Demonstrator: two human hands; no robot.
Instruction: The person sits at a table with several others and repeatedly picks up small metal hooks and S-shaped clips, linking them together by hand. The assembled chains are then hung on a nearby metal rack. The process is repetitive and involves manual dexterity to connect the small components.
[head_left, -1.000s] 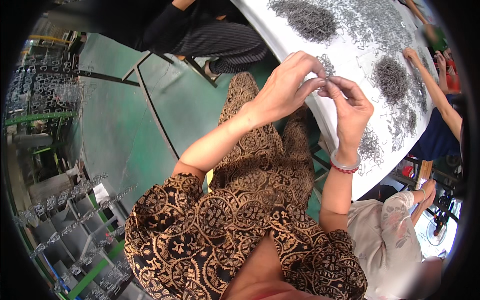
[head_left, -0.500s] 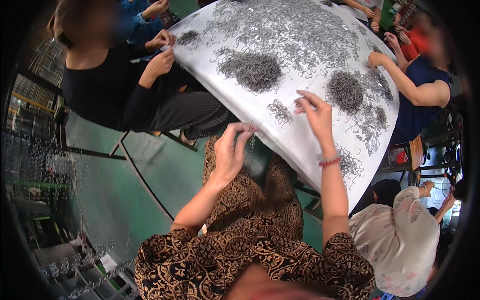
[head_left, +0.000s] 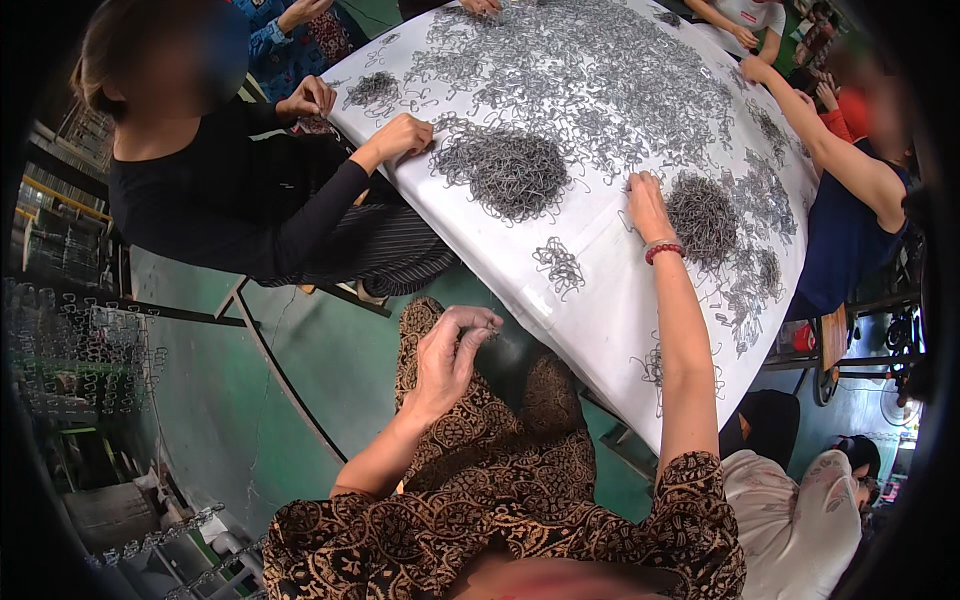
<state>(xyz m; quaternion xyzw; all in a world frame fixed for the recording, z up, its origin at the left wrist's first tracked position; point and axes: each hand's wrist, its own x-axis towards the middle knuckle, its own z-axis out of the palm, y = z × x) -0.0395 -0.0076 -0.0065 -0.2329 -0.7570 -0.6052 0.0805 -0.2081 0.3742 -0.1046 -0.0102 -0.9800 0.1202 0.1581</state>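
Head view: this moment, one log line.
left hand: curled, contents unclear | right hand: over table, beside metal pile | small cluster: between hands

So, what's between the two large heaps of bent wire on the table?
In the head view, the right hand, nearer the right heap, and white sheet.

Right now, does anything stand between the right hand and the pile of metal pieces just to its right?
Nothing visible does: the right hand is over the white table, close beside the pile. Whether they touch is unclear.
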